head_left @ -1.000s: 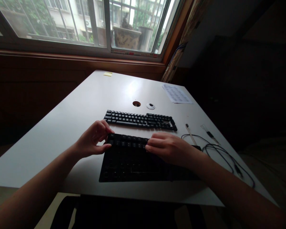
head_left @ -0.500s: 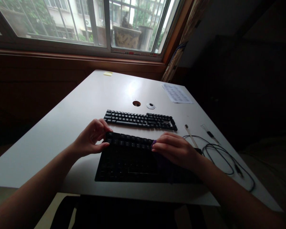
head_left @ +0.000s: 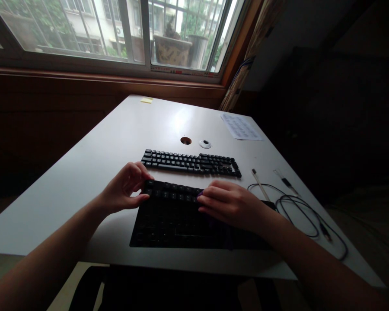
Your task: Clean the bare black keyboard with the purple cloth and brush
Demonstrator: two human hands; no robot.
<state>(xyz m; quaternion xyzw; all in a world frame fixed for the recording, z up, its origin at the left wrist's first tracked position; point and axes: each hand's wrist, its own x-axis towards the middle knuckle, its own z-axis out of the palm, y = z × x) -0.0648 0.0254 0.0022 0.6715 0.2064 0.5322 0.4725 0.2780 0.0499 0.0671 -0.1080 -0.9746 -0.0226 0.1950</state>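
A black keyboard (head_left: 175, 236) lies near the front of the white desk. Two rows of keycaps (head_left: 173, 192) stand along its far side, while the nearer part looks bare of caps, though dark. My left hand (head_left: 126, 188) grips the keyboard's far left corner between thumb and fingers. Bunched in my right hand (head_left: 228, 201) is a purple cloth (head_left: 210, 211), pressed to the right part of those rows. Much of the cloth hangs in shadow over the keyboard. Behind the keyboard, loose black keycaps (head_left: 188, 162) are laid out in keyboard order.
A slim brush (head_left: 259, 183), a small wire-ended tool (head_left: 287, 182) and a coiled black cable (head_left: 298, 201) lie at the right. Farther back are a cable hole (head_left: 186, 141), its round cover (head_left: 205, 144), printed paper (head_left: 241, 126) and a yellow note (head_left: 146, 100).
My right hand has slid a little to the left along the key rows with the cloth. The left hand has stayed at the corner.
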